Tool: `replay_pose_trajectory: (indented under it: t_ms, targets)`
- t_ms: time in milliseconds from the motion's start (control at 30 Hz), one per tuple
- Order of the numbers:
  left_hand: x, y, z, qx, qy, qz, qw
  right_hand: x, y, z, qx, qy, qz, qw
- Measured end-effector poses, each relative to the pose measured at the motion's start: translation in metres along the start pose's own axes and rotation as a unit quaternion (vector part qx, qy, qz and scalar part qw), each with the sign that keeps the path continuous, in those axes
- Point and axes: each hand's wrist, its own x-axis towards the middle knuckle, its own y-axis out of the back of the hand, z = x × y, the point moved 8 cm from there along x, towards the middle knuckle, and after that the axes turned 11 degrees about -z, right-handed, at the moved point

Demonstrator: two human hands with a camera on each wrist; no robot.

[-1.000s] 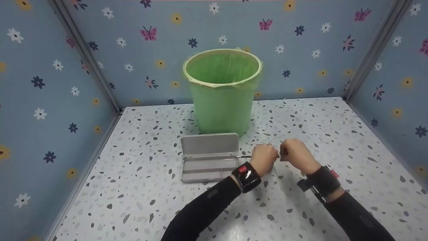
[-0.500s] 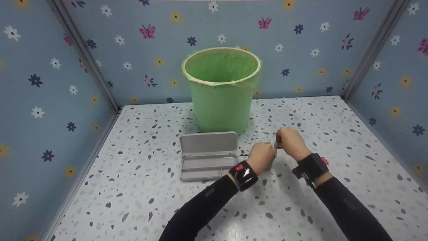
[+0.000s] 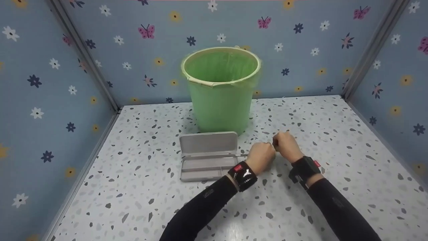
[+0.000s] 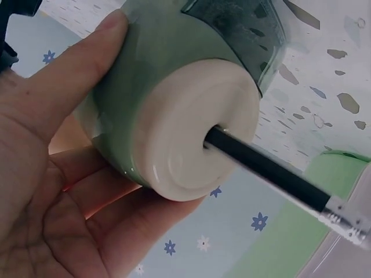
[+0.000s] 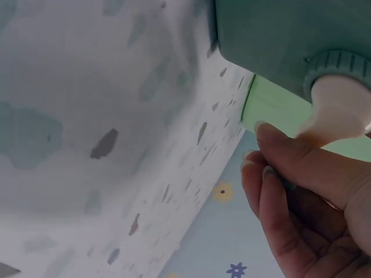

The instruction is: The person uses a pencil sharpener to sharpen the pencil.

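Observation:
My left hand (image 3: 261,156) grips a green crank pencil sharpener (image 4: 124,87) with a cream round face, its thumb and fingers on opposite sides of the body. A black pencil (image 4: 266,168) sticks out of the hole in that face, its silver-banded end pointing toward the pencil case. Part of the sharpener is a dark translucent compartment (image 4: 237,29). In the right wrist view, a cream crank arm (image 5: 339,110) comes off a ribbed green hub. My right hand (image 5: 307,202) pinches the crank's end, where a bit of green shows between the curled fingers. In the head view my hands hide the sharpener.
A grey pencil case (image 3: 209,143) lies open left of my left hand, its lid raised and its tray divided into compartments. Behind it stands a green bin (image 3: 220,107) with a liner over its rim. Flower-patterned walls (image 3: 150,67) enclose the speckled tabletop (image 3: 140,207).
My right hand has moved left and away from me, then dipped slightly, ending close against my left hand. The left hand has stayed nearly still with the sharpener and pencil.

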Motion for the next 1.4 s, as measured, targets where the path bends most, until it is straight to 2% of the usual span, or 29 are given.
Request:
replay_pose_trajectory:
  t_ms: [300, 433, 533, 633, 767, 900, 1133, 1400]
  targets:
    - [0.002, -0.004, -0.001, 0.009, -0.010, -0.039, 0.9991, 0.000, -0.012, 0.011, 0.032, -0.038, -0.060, 0.997]
    - [0.002, -0.004, 0.000, 0.017, -0.011, -0.041, 0.9990, -0.002, -0.017, 0.012, 0.030, -0.043, -0.076, 0.996]
    - [0.001, -0.004, 0.002, 0.040, -0.015, -0.041, 0.9983, -0.007, -0.022, 0.012, 0.018, -0.048, -0.084, 0.995]
    - [0.001, -0.004, 0.004, 0.055, -0.019, -0.044, 0.9973, -0.015, -0.027, 0.009, 0.001, -0.042, -0.090, 0.995]
    - [-0.001, -0.002, 0.002, 0.037, -0.002, -0.031, 0.9989, -0.027, -0.028, 0.003, 0.003, -0.007, -0.073, 0.997]
    - [-0.001, 0.000, -0.001, 0.024, 0.011, -0.024, 0.9994, -0.040, -0.024, -0.004, 0.012, 0.019, -0.056, 0.998]
    - [0.003, -0.004, 0.002, 0.050, 0.031, -0.077, 0.9953, -0.056, -0.010, -0.020, 0.011, 0.022, -0.079, 0.997]
    - [0.005, -0.001, 0.004, 0.023, 0.031, -0.065, 0.9971, -0.058, 0.019, -0.033, 0.010, 0.020, -0.059, 0.998]
